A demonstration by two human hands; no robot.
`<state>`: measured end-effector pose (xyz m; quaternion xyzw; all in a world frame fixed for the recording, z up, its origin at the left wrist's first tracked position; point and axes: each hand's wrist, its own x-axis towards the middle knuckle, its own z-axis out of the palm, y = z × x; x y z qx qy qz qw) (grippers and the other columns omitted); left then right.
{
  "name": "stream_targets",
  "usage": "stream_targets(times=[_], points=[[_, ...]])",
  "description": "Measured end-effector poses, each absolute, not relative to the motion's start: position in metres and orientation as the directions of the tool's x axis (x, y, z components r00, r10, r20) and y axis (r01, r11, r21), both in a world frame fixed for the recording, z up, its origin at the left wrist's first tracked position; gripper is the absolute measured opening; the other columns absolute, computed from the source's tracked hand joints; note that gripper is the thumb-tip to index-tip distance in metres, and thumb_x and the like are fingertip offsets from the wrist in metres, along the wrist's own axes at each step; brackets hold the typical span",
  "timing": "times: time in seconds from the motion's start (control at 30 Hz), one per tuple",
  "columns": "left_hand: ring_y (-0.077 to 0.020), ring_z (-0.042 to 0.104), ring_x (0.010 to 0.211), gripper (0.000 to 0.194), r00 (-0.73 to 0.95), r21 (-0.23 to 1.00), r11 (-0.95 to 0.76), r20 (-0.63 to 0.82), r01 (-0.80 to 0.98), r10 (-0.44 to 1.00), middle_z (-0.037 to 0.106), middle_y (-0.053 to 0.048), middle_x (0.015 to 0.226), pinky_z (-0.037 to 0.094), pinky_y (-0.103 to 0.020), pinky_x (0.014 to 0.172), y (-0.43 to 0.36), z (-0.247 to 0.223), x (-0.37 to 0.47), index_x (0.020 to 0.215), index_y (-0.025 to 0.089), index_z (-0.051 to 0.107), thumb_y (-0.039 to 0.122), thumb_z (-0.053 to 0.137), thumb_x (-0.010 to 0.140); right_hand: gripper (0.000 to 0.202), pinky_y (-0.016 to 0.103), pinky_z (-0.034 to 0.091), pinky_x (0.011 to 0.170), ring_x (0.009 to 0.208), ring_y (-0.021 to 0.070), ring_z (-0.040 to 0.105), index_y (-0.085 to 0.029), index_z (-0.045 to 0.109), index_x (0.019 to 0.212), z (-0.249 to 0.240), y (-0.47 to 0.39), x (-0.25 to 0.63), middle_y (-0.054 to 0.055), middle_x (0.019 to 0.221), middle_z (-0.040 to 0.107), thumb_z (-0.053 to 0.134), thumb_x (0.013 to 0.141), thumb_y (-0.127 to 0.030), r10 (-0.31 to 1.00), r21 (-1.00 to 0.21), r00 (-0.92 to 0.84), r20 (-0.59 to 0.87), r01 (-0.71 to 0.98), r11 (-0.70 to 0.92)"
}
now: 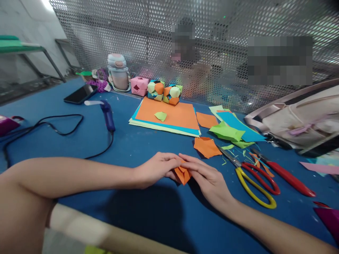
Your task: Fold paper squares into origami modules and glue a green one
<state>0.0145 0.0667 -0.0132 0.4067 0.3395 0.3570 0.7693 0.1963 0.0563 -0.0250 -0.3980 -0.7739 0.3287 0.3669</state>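
A small folded orange paper (183,175) is held between both hands above the blue table, near its front edge. My left hand (159,167) grips its left side, thumb on top. From the right, my right hand (209,176) holds it with bent fingers over its upper edge. Just beyond lies a cut orange piece (207,147). Farther back, a green scrap (160,116) rests on a stack of orange, blue and pale green sheets (169,114). Scissors (247,176) with red and yellow handles lie to the right.
Behind the stack stand a pink paper cube (139,86), two multicoloured ones (172,94) and a bottle (119,74). A corded blue tool (107,116) and a phone (81,94) lie left. Right are a red-handled tool (290,178), green scraps (227,132) and a bag (296,116).
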Motion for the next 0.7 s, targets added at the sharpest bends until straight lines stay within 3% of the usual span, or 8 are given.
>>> stream_targets(times=[0.2, 0.3, 0.4, 0.47, 0.7], points=[[-0.0138, 0.063, 0.063, 0.028, 0.486, 0.917, 0.337, -0.199, -0.215, 0.851, 0.066, -0.006, 0.071, 0.052, -0.028, 0.068, 0.066, -0.0132, 0.0161, 0.082, 0.01, 0.067, 0.037, 0.062, 0.077, 0.025, 0.039, 0.049, 0.094, 0.112, 0.0209, 0.058, -0.026, 0.065, 0.107, -0.0201, 0.0559, 0.1965, 0.006, 0.122, 0.062, 0.049, 0.087, -0.026, 0.877, -0.848, -0.402, 0.261, 0.338, 0.408], [-0.0142, 0.064, 0.063, 0.026, 0.453, 0.943, 0.288, -0.186, -0.169, 0.872, 0.067, -0.006, 0.07, 0.052, -0.027, 0.067, 0.0651, -0.0103, 0.0162, 0.084, 0.01, 0.067, 0.034, 0.061, 0.078, 0.028, 0.034, 0.053, 0.083, 0.1, 0.0199, 0.062, -0.023, 0.059, 0.11, -0.0222, 0.0555, 0.1938, 0.007, 0.113, 0.064, 0.056, 0.084, -0.033, 0.93, -0.883, -0.294, 0.22, 0.345, 0.318], [-0.0141, 0.064, 0.063, 0.022, 0.422, 0.974, 0.21, -0.157, -0.082, 0.893, 0.067, -0.004, 0.068, 0.051, -0.025, 0.066, 0.0648, -0.0072, 0.0161, 0.089, 0.011, 0.067, 0.028, 0.055, 0.081, 0.024, 0.027, 0.052, 0.062, 0.07, 0.015, 0.061, -0.02, 0.057, 0.096, -0.0253, 0.0559, 0.1911, 0.003, 0.084, 0.065, 0.061, 0.08, -0.037, 0.962, -0.892, -0.22, 0.163, 0.384, 0.239], [-0.0135, 0.062, 0.066, 0.018, 0.382, 0.99, 0.142, -0.13, -0.004, 0.915, 0.067, -0.003, 0.07, 0.049, -0.022, 0.064, 0.0651, -0.0068, 0.0162, 0.087, 0.013, 0.068, 0.023, 0.054, 0.08, 0.021, 0.024, 0.049, 0.056, 0.061, 0.0127, 0.056, -0.019, 0.057, 0.088, -0.0256, 0.0563, 0.1903, 0.0, 0.072, 0.06, 0.06, 0.08, -0.038, 0.962, -0.889, -0.231, 0.148, 0.396, 0.232], [-0.0142, 0.059, 0.074, 0.018, 0.367, 0.993, 0.049, -0.085, 0.107, 0.926, 0.067, -0.003, 0.08, 0.047, -0.02, 0.064, 0.0655, -0.0147, 0.0168, 0.089, 0.014, 0.068, 0.021, 0.058, 0.076, 0.018, 0.023, 0.045, 0.057, 0.061, 0.0117, 0.052, -0.019, 0.057, 0.079, -0.0185, 0.0555, 0.1898, -0.001, 0.069, 0.055, 0.055, 0.083, -0.036, 0.959, -0.888, -0.239, 0.152, 0.393, 0.239]])
